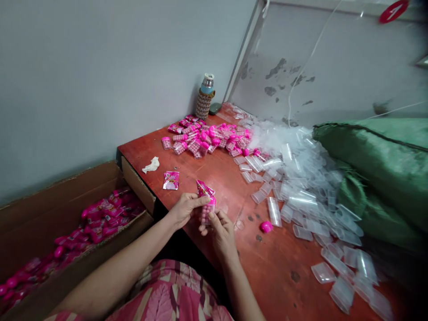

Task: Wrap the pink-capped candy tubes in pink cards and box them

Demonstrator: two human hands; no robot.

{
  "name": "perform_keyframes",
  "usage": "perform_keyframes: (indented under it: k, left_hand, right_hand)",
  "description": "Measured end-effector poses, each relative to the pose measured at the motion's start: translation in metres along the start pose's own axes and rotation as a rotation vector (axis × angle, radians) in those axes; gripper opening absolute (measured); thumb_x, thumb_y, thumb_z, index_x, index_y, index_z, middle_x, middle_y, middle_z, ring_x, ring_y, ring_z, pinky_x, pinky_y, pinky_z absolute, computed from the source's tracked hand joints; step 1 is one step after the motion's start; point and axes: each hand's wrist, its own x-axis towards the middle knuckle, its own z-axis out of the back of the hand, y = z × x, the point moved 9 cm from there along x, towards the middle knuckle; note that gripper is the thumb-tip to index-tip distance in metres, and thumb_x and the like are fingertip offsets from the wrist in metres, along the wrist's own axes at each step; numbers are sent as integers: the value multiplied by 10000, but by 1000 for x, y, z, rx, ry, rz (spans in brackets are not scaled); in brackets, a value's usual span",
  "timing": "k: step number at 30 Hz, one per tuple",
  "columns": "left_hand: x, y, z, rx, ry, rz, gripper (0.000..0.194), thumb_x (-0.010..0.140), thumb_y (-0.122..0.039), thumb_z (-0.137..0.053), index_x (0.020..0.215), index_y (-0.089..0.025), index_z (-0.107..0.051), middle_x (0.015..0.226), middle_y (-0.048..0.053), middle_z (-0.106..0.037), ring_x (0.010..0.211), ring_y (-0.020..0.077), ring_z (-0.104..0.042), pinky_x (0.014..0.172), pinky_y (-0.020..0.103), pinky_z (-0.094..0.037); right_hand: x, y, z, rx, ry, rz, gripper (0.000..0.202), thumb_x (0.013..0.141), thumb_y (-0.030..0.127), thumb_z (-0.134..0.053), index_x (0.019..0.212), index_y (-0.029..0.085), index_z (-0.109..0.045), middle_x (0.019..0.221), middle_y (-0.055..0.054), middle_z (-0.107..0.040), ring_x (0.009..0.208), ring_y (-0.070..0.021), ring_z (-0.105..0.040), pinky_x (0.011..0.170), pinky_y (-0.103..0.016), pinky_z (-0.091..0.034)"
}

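A small clear container of pink balls (207,216), with a bright pink cap, is held between both hands over the front edge of the red table. My left hand (185,209) pinches it at the cap end, its thumb also close to a shiny pink sachet (204,189) that lies against the cap. Around the container's lower part, my right hand (223,234) is closed, thumb on the clear wall. Another pink sachet (171,180) lies flat on the table beyond my left hand. A loose pink cap (266,227) rests to the right of my right hand.
Filled containers (207,140) are heaped at the back of the red table (227,178). Empty clear tubes (301,200) spread over the right side beside a green sack (377,178). A cardboard box (135,185) with pink packs stands left. A bottle (204,100) stands near the wall.
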Motion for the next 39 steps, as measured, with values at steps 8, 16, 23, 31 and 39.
perform_keyframes:
  k: [8,16,23,31,39]
  left_hand:
    - [1,-5,-5,5,1,-23,203,634,-266,-695,634,-79,-617,563,54,-621,432,97,-516,423,213,-399]
    - [-3,5,-3,46,-69,-30,259,644,-332,-677,634,-81,-615,481,13,-542,375,85,-466,357,204,-363]
    - [-6,7,0,-24,-139,-65,231,619,-302,-703,610,-88,-618,544,19,-578,456,86,-507,441,206,-402]
    - [-9,10,-6,25,11,7,228,672,-299,-662,631,-75,-636,521,24,-561,433,96,-497,429,225,-408]
    - [-14,7,4,48,-120,-50,205,617,-275,-709,614,-87,-627,586,37,-607,514,110,-548,536,237,-455]
  right_hand:
    - [-3,4,5,-139,-145,76,245,777,371,-556,931,181,-554,733,2,-587,524,-104,-556,451,-218,-478]
    - [1,-7,8,5,-107,28,249,775,389,-558,889,168,-556,673,12,-581,466,-95,-548,413,-212,-465]
    - [-7,7,21,-163,-244,140,236,751,348,-598,923,188,-574,768,-13,-630,577,-121,-584,489,-235,-501]
    - [-4,-9,14,113,-167,37,191,767,342,-589,828,165,-553,656,12,-607,438,-88,-550,394,-200,-451]
    - [-7,0,19,-57,-187,91,188,746,301,-622,864,174,-549,663,16,-616,493,-100,-572,438,-208,-483]
